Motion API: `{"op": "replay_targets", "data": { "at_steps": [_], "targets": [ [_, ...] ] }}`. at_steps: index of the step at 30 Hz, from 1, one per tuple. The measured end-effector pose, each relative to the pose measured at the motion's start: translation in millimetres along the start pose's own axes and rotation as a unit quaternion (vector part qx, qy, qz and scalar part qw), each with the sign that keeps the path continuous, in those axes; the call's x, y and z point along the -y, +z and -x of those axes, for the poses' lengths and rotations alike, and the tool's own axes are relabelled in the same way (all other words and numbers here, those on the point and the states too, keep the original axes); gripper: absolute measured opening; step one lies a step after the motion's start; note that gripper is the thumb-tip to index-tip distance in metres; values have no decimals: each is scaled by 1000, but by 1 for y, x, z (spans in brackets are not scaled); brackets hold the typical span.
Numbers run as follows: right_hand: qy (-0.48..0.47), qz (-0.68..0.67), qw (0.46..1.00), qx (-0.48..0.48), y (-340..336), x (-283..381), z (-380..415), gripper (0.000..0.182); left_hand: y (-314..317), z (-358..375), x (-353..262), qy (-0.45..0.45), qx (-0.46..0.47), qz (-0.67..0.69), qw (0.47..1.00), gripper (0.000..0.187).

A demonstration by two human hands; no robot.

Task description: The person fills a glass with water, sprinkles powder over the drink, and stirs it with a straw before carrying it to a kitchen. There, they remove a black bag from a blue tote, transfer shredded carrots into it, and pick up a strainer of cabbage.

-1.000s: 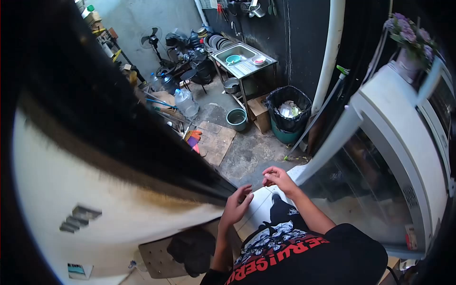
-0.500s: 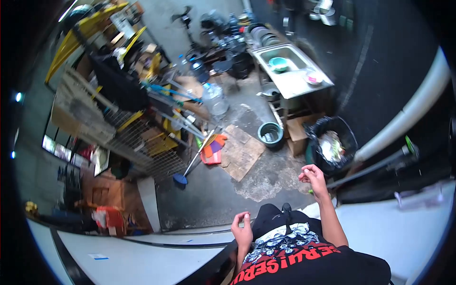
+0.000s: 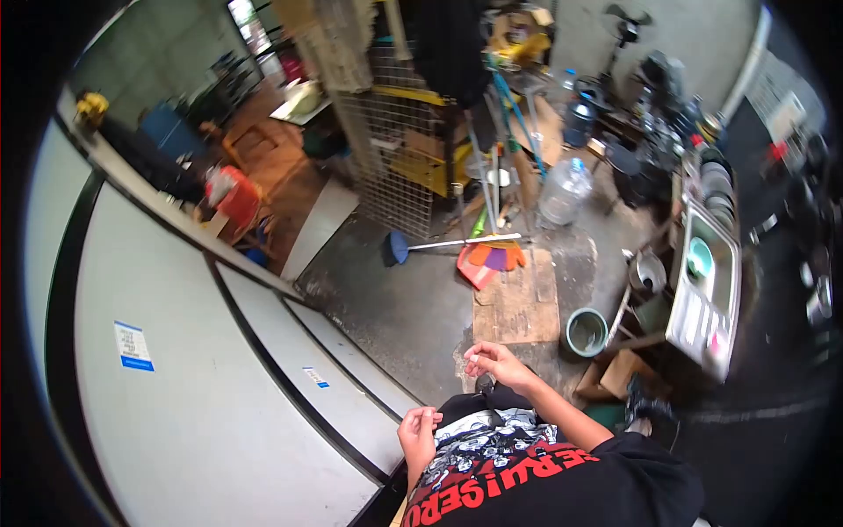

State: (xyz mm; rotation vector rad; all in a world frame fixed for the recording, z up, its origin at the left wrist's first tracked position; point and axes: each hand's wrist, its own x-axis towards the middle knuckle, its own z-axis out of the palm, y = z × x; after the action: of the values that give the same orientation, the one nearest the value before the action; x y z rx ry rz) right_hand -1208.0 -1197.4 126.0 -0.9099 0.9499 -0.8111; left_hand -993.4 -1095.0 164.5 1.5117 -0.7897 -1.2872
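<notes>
My left hand (image 3: 419, 431) is held low at my waist, beside the black shirt (image 3: 562, 479) with red lettering. Its fingers are curled loosely, and what they hold, if anything, is too small to make out. Out in front of my body is my right hand (image 3: 493, 361), fingers half bent and apart, with nothing visible in it. Below and beyond it lies a flat piece of cardboard (image 3: 516, 307) on the floor. The two hands are apart and touch no object that I can see.
Ahead are a red dustpan (image 3: 475, 267), a broom (image 3: 398, 249), orange gloves (image 3: 505, 256) and a large clear bottle (image 3: 565, 193). A green bucket (image 3: 586, 333) and a steel sink (image 3: 720, 290) stand right. White panels (image 3: 202, 378) line the left; a wire rack (image 3: 395, 167) stands beyond.
The view has swung left, so the sink and bucket sit further right and the white panels fill the left. Both hands have drawn closer together in the picture.
</notes>
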Motion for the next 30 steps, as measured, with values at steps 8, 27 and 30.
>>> {"op": "replay_targets", "data": {
  "at_steps": [8, 27, 30],
  "targets": [
    [90, 22, 994, 62, -63, 63, -117, 23, 61, -140, -54, 67, -11, -11, 998, 18],
    [168, 120, 929, 307, -28, 175, -511, 17, 33, -424, -139, -5, -268, 47, 962, 41],
    [194, 123, 913, 336, 26, 164, -573, 16, -22, -482, -163, -17, -262, 4, 965, 41]
  ]
}}
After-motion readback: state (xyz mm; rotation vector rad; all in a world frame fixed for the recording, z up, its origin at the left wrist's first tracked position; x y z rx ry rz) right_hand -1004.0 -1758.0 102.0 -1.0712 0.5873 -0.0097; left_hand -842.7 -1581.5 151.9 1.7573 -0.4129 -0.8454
